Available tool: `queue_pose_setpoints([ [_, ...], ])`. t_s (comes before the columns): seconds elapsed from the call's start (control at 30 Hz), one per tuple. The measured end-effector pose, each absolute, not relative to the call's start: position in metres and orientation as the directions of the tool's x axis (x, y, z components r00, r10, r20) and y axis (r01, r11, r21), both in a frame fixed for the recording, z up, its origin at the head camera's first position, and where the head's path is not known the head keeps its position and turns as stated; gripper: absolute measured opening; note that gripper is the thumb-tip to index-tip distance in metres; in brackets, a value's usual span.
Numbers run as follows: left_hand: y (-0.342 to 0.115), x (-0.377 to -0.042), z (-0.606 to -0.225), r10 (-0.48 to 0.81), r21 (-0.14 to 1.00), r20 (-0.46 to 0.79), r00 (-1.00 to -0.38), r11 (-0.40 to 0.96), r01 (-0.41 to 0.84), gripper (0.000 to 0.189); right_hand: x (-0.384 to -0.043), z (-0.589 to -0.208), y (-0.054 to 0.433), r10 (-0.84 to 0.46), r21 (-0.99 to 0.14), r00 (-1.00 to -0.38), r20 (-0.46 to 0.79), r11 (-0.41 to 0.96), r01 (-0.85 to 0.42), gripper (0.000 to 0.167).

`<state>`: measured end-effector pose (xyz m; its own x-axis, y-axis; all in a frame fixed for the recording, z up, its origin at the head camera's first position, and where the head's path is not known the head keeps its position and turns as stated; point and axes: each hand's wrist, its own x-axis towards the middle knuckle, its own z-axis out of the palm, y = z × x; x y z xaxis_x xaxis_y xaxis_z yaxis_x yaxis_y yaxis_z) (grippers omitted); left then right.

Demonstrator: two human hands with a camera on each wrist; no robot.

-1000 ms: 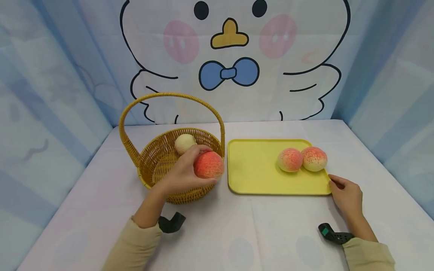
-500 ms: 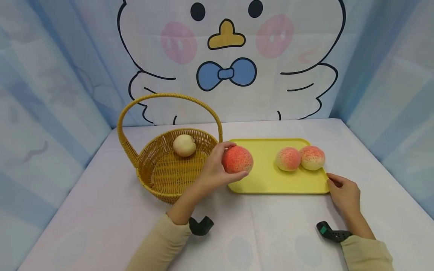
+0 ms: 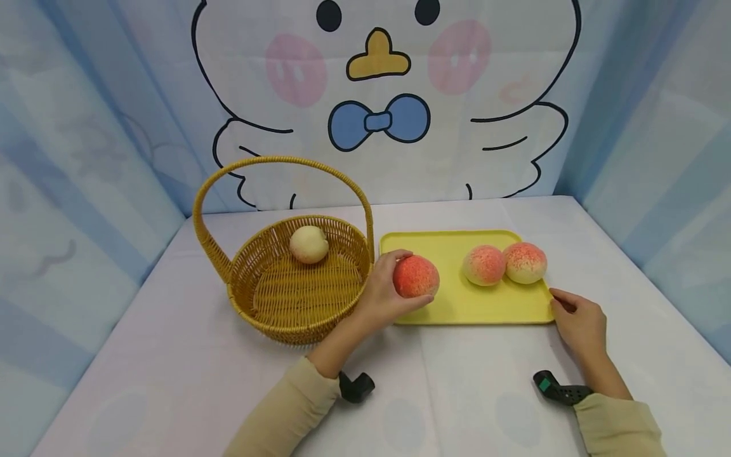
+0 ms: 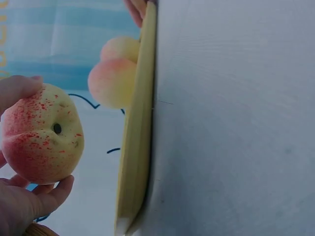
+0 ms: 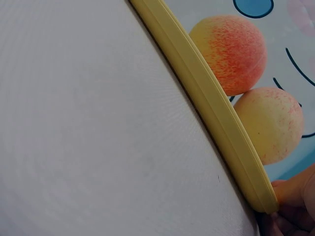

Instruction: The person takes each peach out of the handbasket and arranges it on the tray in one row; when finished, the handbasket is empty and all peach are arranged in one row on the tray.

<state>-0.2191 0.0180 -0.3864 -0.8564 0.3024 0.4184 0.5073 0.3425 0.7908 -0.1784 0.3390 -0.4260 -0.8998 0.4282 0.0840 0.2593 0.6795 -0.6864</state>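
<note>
My left hand (image 3: 388,293) grips a red peach (image 3: 417,277) between thumb and fingers, over the left part of a yellow tray (image 3: 451,311). In the left wrist view, a gap shows between this peach (image 4: 44,135) and the tray (image 4: 134,147). At the tray's front right corner, my right hand (image 3: 581,324) pinches the rim; the right wrist view shows fingers (image 5: 295,189) around that corner. Two paler peaches, one (image 3: 484,265) and another (image 3: 526,263), sit touching each other on the tray's right side.
Left of the tray stands a wicker basket (image 3: 297,298) with a tall arched handle (image 3: 285,158). One cream-coloured peach (image 3: 309,245) lies inside, toward the back. A printed curtain (image 3: 377,171) hangs behind the white-covered table (image 3: 457,381).
My left hand has carried the red peach from over the basket rightward to above the tray's left part. My right hand has stayed at the tray's corner.
</note>
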Motion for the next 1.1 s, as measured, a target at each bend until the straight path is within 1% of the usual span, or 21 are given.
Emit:
queue_pose_setpoints([
  [0.47, 0.019, -0.226, -0.406, 0.373, 0.766, 0.358, -0.856, 0.407, 0.498, 0.072, -0.178, -0.428, 0.339, 0.434, -0.685, -0.898, 0.073, 0.677, 0.271, 0.036],
  [0.9, 0.019, -0.230, -0.416, 0.434, 0.774, 0.327, -0.840, 0.386, 0.501, 0.071, -0.179, -0.426, 0.339, 0.440, -0.684, -0.895, 0.069, 0.674, 0.279, 0.036],
  [1.1, 0.018, -0.232, -0.418, 0.455, 0.753, 0.362, -0.813, 0.371, 0.543, 0.068, -0.180, -0.427, 0.339, 0.446, -0.681, -0.894, 0.055, 0.671, 0.293, 0.036],
])
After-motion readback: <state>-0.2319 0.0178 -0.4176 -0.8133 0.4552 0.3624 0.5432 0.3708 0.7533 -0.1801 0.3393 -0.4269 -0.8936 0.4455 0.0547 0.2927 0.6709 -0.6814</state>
